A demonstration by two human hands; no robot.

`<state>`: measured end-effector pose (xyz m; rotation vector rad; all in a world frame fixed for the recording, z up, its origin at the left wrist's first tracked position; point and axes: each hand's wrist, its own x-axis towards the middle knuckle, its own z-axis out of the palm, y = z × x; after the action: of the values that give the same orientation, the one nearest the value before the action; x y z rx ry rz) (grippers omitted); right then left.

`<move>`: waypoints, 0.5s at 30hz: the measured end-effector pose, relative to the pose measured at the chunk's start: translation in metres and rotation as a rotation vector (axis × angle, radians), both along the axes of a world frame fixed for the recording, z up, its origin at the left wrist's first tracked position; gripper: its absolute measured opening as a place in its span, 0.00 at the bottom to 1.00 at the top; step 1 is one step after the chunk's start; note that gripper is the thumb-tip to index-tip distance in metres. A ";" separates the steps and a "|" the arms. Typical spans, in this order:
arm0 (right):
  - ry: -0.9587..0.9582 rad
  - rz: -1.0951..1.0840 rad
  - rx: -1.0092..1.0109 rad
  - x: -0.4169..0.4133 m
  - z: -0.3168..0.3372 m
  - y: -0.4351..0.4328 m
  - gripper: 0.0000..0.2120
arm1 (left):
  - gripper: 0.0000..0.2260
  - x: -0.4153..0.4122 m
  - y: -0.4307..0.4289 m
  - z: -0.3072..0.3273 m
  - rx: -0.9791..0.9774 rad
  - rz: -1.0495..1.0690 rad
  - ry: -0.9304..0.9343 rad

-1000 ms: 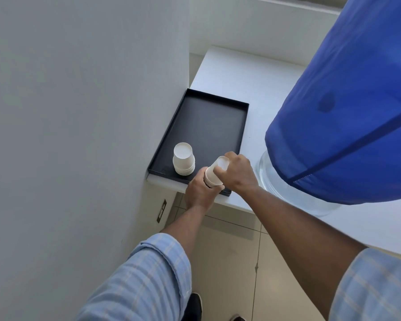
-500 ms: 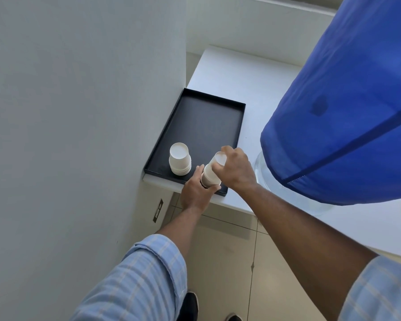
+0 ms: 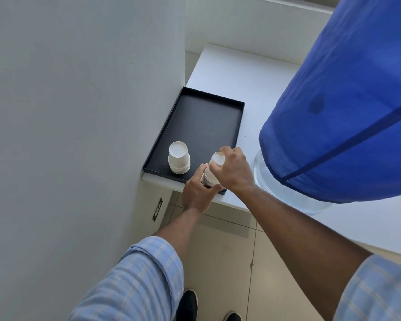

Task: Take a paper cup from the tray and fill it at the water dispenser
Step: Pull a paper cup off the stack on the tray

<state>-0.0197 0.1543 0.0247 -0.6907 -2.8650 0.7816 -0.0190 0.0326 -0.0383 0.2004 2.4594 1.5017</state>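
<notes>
Separating one cup (image 3: 217, 167) from its stack over the tray (image 3: 208, 117): left hand (image 3: 196, 193) clenches the base, right hand (image 3: 235, 171) grips the top. I'd pull straight, avoiding crushing the rim.

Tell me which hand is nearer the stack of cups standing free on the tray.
Left. The left hand sits just beside the free stack of cups, touching nothing of it; the right hand is farther off, beyond the held stack.

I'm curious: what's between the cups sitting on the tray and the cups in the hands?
Only bare black tray floor shows between the standing stack and the held stack, in the head view.
</notes>
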 end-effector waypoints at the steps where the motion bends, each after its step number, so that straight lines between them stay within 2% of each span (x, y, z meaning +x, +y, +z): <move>1: 0.002 0.000 0.001 0.000 0.000 0.000 0.23 | 0.29 -0.001 0.000 0.000 0.000 -0.009 -0.005; 9: 0.000 0.002 -0.008 0.001 0.005 0.001 0.22 | 0.30 -0.003 -0.001 0.000 0.002 -0.041 -0.014; 15: 0.003 0.012 -0.011 0.008 0.007 0.002 0.21 | 0.24 -0.007 0.001 -0.004 0.024 -0.030 -0.044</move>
<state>-0.0119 0.1559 0.0321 -0.6728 -2.8668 0.8000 -0.0258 0.0334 -0.0426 0.2050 2.3945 1.5078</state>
